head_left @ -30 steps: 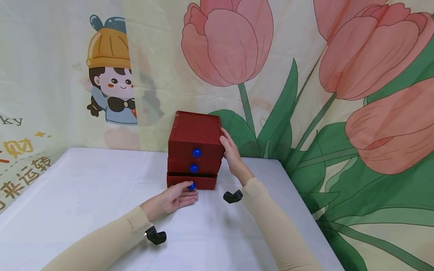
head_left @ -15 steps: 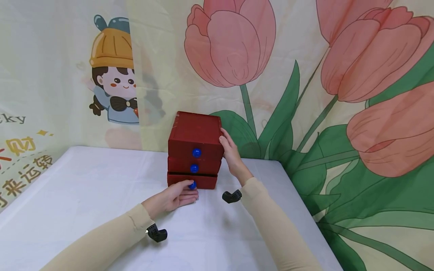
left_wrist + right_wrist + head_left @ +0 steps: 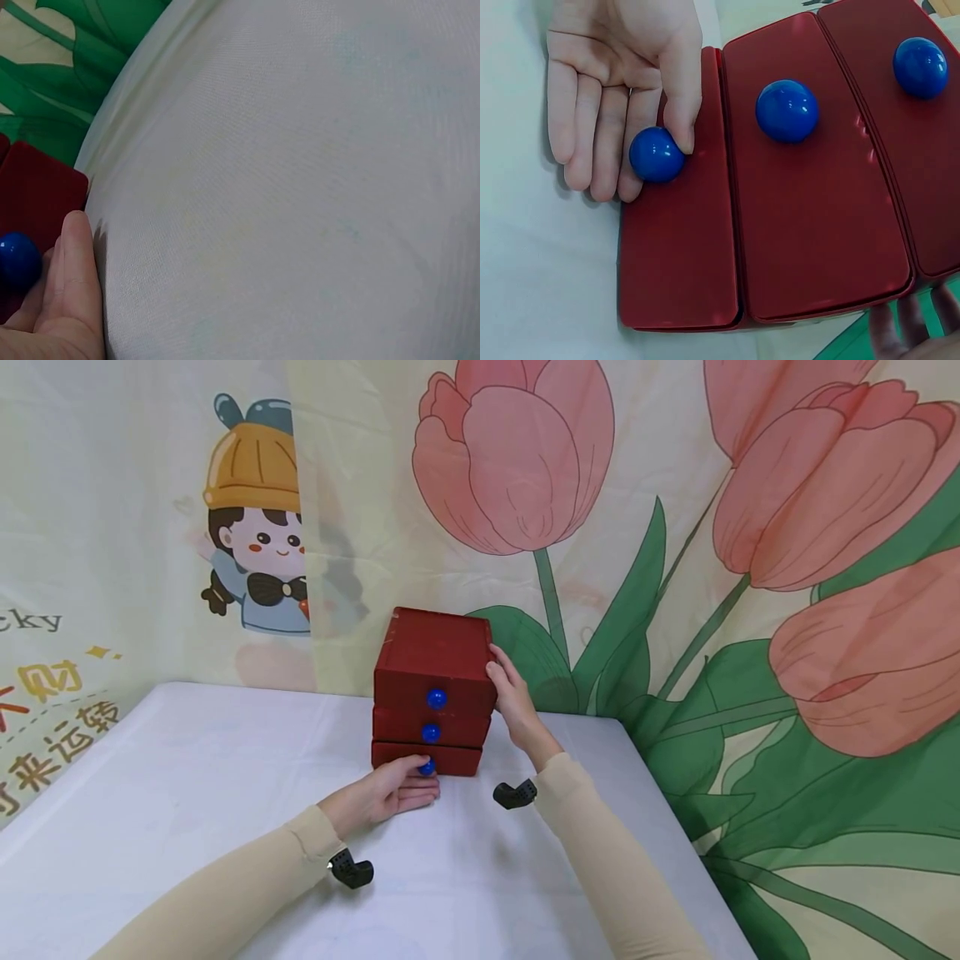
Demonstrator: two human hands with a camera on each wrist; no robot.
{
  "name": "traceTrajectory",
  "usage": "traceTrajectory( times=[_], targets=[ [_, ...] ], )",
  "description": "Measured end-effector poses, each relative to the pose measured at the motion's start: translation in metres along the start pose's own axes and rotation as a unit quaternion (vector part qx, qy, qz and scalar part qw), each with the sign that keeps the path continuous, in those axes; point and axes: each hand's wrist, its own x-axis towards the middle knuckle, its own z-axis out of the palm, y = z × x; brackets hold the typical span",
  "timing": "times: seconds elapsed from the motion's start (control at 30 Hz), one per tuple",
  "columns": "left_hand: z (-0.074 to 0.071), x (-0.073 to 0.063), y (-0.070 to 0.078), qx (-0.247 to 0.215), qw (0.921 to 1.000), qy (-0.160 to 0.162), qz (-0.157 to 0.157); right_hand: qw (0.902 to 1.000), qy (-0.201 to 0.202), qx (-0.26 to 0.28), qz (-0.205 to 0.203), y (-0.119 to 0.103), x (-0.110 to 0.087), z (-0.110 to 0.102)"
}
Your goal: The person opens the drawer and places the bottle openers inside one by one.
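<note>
A small dark-red chest of drawers (image 3: 437, 647) has three drawers, each with a round blue knob. At the bottom drawer (image 3: 679, 262), my left hand (image 3: 384, 789) has its palm turned up. Its thumb and forefinger pinch the lowest blue knob (image 3: 656, 154) from either side, while the other fingers lie straight along the tabletop. My right hand (image 3: 517, 700) rests its straight fingers against the chest's right side. Above are the middle knob (image 3: 787, 111) and the top knob (image 3: 920, 67), both untouched. The bottom drawer's front sits nearly level with the one above.
A white cloth covers the table (image 3: 225, 760) under the chest. Behind it hangs a curtain printed with tulips (image 3: 517, 468) and a cartoon figure (image 3: 262, 552). Black cameras (image 3: 351, 868) are worn on both wrists.
The bottom drawer has slid back into the chest, narrowing the dark gap above it to a thin line. My left hand moved slightly away from me with it; the right hand stayed put.
</note>
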Motion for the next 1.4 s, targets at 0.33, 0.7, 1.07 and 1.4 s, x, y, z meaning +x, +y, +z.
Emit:
traceTrajectory(
  times=[0.33, 0.7, 1.07, 1.4],
  targets=[
    [0.001, 0.002, 0.004, -0.003, 1.0000, 0.000, 0.000, 1.0000, -0.001, -0.005, 0.008, -0.002, 0.001, 0.000],
    [-0.002, 0.010, 0.005, -0.024, 0.9997, -0.005, -0.001, 1.0000, -0.002, -0.006, 0.005, -0.003, 0.000, 0.001],
    [-0.005, 0.011, 0.006, -0.031, 0.9991, -0.027, -0.010, 0.9999, 0.008, -0.001, 0.014, -0.004, -0.004, 0.003],
    [-0.014, -0.003, 0.007, 0.018, 0.9967, -0.079, -0.003, 0.9995, 0.029, -0.012, 0.002, -0.010, -0.012, -0.008]
  ],
)
